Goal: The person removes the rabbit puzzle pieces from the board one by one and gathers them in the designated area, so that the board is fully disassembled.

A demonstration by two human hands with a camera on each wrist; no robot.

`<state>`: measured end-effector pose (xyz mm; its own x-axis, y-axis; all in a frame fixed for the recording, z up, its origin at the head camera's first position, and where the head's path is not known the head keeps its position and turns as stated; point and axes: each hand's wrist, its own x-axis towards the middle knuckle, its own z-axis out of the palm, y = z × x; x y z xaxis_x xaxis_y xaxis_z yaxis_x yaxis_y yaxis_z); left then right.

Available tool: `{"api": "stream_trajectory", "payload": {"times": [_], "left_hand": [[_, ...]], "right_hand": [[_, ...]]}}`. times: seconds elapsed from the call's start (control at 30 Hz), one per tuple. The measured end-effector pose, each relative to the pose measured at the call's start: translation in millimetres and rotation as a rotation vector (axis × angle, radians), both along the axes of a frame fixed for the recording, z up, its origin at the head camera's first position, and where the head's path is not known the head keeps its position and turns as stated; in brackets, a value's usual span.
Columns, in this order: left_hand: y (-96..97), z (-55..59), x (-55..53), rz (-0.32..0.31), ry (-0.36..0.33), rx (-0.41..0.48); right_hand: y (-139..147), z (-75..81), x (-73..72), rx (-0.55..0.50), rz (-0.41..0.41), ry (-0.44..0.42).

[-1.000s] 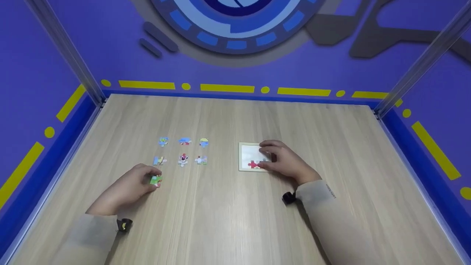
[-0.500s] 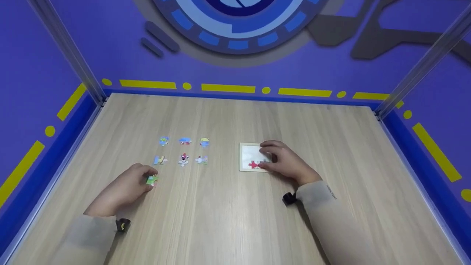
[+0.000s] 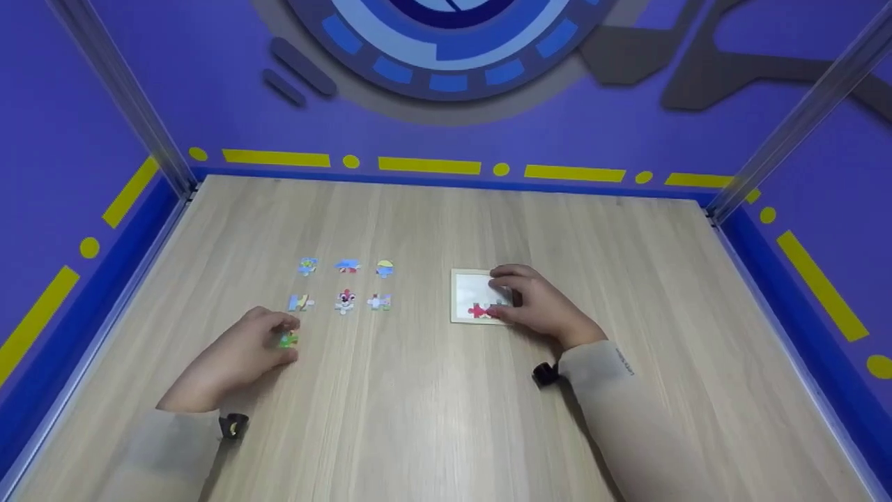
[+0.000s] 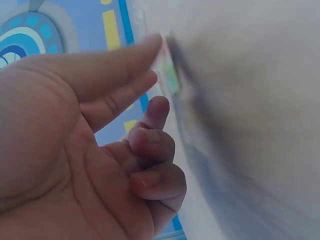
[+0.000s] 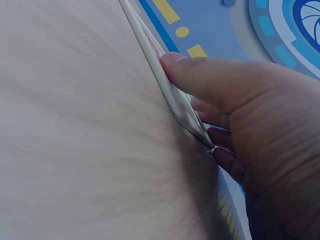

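Observation:
A green jigsaw piece (image 3: 288, 339) lies flat on the table in the head view, between the spread thumb and fingers of my left hand (image 3: 233, 359). A gap shows around the piece there; the left wrist view has the same piece (image 4: 171, 75) thin and edge-on, just beyond the fingertips. My right hand (image 3: 547, 307) holds a shallow puzzle tray (image 3: 454, 296) at its right side, with the thumb over its near part and fingers around the far right. A red piece (image 3: 478, 311) sits inside along the tray's near edge. The hand hides the tray's right part.
Several loose jigsaw pieces lie in two rows left of the tray, among them a face piece (image 3: 345, 301) and a yellow-and-blue one (image 3: 385, 268). Purple panels (image 3: 446, 143) enclose the wooden table (image 3: 432, 404) at the back and sides.
The left hand drew the green piece slightly left, then its thumb and fingers parted, leaving the piece on the table. My right hand and the tray have stayed in place.

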<state>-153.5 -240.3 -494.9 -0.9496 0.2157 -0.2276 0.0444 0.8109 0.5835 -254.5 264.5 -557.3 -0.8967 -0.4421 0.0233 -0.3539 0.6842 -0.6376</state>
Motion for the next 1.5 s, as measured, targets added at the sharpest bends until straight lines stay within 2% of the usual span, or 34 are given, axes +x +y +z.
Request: {"api": "stream_trajectory", "payload": {"times": [0.1, 0.33, 0.63, 0.77, 0.9, 1.03, 1.17, 1.33, 1.5], "left_hand": [[12.2, 6.4, -1.0, -0.007, 0.020, 0.039], [48.0, 15.4, -7.5, -0.075, 0.059, 0.094], [97.5, 20.0, -16.9, -0.162, 0.111, 0.151], [128.4, 21.0, -24.7, -0.186, 0.111, 0.185], [165.9, 20.7, -33.4, -0.228, 0.086, 0.203], [196.3, 16.1, -44.6, -0.277, 0.074, 0.200], [218.6, 7.1, -56.6, -0.311, 0.062, 0.196], [236.5, -6.3, -67.6, -0.309, 0.047, 0.165], [248.0, -17.1, -74.2, -0.301, 0.058, 0.127]], "right_hand": [[1, 1.1, -1.2, 0.000, -0.001, 0.010], [2, 1.4, -0.6, 0.023, -0.020, -0.010], [-3, -0.7, 1.1, 0.021, 0.042, 0.053], [-1, -0.2, 0.6, 0.010, 0.066, 0.074], [3, -1.0, 1.5, 0.020, 0.051, 0.054], [4, -0.7, 0.6, 0.028, 0.046, 0.050], [4, 0.4, -0.3, 0.016, 0.045, 0.046], [3, -0.2, -0.3, 0.014, 0.046, 0.046], [4, -0.5, 0.3, 0.014, 0.052, 0.046]]}}
